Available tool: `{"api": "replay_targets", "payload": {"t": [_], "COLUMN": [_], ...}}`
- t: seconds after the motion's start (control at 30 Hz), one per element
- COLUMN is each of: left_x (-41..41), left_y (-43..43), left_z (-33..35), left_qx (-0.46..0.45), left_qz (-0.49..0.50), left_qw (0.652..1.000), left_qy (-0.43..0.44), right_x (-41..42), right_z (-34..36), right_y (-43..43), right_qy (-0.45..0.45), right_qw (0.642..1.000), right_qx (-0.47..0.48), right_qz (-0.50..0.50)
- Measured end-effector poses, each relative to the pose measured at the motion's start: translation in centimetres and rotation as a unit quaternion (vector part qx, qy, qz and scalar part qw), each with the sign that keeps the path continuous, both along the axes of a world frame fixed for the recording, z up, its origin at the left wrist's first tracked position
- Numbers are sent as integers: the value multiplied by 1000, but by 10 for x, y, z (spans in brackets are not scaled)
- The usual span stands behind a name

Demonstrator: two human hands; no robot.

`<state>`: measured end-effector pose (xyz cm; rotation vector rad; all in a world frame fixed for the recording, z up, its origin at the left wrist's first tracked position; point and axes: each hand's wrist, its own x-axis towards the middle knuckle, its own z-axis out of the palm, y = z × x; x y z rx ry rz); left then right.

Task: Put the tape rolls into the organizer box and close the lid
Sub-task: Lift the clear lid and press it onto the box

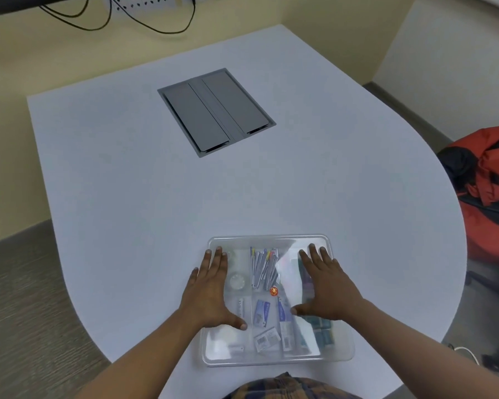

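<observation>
On a pale, round-edged table (127, 174) near a cream wall, a left hand (211, 289) and right hand (326, 286) lie flat, fingers spread, gripping nothing, atop the clear lid (274, 240) of an organizer box (277, 359). Inside: pens (264, 267), a clear tape roll (237, 280), small packets. A grey hatch (216, 112) sits beyond.

The clear organizer box (277, 355) lies flat at the table's near edge, its transparent lid (271, 243) on.
</observation>
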<state>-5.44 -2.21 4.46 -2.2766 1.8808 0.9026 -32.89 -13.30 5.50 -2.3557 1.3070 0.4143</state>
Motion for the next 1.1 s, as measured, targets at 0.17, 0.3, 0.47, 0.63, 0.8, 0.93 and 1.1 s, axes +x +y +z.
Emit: {"api": "replay_targets", "payload": {"t": [0.17,0.3,0.47,0.63,0.8,0.93,1.1], "left_x": [9,13,18,29,28,24,24], "left_y": [-10,-18,-40,-32,-11,-11,-10], "left_z": [7,11,20,23,20,21,19], "left_qx": [40,58,74,72,99,104,102], "left_qz": [-20,-20,-26,-123,-173,-171,-160], "left_qw": [999,998,997,988,977,978,979], "left_qy": [10,12,8,-67,-70,-65,-70], "right_x": [9,16,22,13,-1,0,-4], "right_z": [-1,1,25,31,16,15,14], "right_y": [-9,-20,-52,-42,-14,-10,-11], "right_qy": [15,13,45,89,94,90,74], "right_qw": [1000,1000,994,981,976,979,982], "right_qx": [5,11,72,58,40,31,19], "right_qz": [2,7,66,162,191,178,172]}}
